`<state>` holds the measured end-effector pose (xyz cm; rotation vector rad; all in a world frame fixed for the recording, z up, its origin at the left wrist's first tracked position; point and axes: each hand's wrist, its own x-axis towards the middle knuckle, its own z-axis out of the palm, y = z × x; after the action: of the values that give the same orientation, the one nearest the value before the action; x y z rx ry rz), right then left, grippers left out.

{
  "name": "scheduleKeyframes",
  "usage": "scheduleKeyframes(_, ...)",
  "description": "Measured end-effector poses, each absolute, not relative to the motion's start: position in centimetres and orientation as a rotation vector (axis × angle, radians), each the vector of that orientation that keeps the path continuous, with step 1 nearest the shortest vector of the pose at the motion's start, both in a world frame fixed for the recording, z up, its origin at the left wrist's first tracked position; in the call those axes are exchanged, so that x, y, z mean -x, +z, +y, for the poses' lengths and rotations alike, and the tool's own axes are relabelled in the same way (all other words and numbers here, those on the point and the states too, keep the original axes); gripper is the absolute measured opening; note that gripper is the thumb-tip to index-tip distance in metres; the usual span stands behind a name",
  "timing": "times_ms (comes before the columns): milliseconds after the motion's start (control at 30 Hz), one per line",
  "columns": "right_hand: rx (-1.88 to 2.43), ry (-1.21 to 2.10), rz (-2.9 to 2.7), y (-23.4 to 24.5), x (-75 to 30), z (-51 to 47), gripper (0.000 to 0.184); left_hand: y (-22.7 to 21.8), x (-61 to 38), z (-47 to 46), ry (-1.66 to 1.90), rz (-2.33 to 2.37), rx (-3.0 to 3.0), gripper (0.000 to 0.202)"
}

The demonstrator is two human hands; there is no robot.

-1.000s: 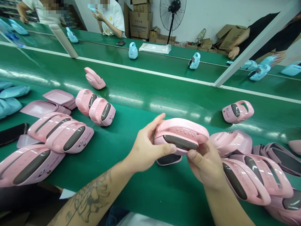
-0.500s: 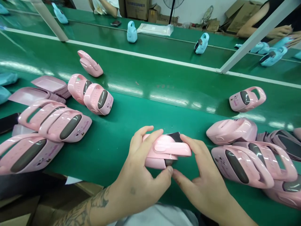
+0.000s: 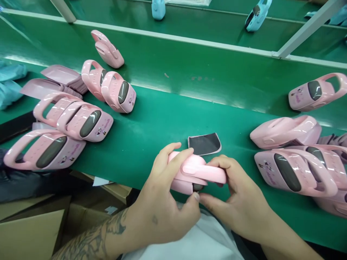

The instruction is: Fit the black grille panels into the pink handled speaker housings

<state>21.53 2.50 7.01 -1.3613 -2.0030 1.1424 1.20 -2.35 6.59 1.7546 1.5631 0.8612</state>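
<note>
Both hands hold a pink plastic case with a loop handle (image 3: pixel 203 172) just above the green table, near its front edge. My left hand (image 3: pixel 168 198) is closed around its left end, fingers over the top and thumb at the lower edge. My right hand (image 3: pixel 238 195) grips the handle end with curled fingers, its thumb by the lower edge. A small dark part shows between the thumbs; its details are hidden. Just beyond the hands lies a flat dark sheet with a pale pink edge (image 3: pixel 204 143).
Several pink cases with dark windows (image 3: pixel 90 126) stand at left, beside stacked pale pink sheets (image 3: pixel 43 88). More pink cases (image 3: pixel 287 173) sit at right. Past a white rail (image 3: pixel 173 39) are blue cases (image 3: pixel 158 9). Cardboard boxes (image 3: pixel 32 231) lie below at left.
My view has tilted down, so the far side has mostly left the picture. The dark sheet beyond the hands now shows fully. My right fingers have curled in closer around the handle end.
</note>
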Motion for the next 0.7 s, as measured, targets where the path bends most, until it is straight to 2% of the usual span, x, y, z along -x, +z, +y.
scheduleKeyframes(133,1.469,1.196,-2.003,7.2,-21.5,2.3,0.03,6.3,-1.3,-3.2,0.916,1.58,-1.823,0.068)
scheduleKeyframes(433,1.673,1.253,-2.084,6.9,-21.0,1.4,0.027,5.6,-1.7,-4.2,0.961,1.632,-1.897,0.07)
scheduleKeyframes(700,1.622,1.239,-2.193,6.2,-20.4,1.3,0.025,4.3,-1.9,-4.6,0.996,1.609,-2.044,0.072)
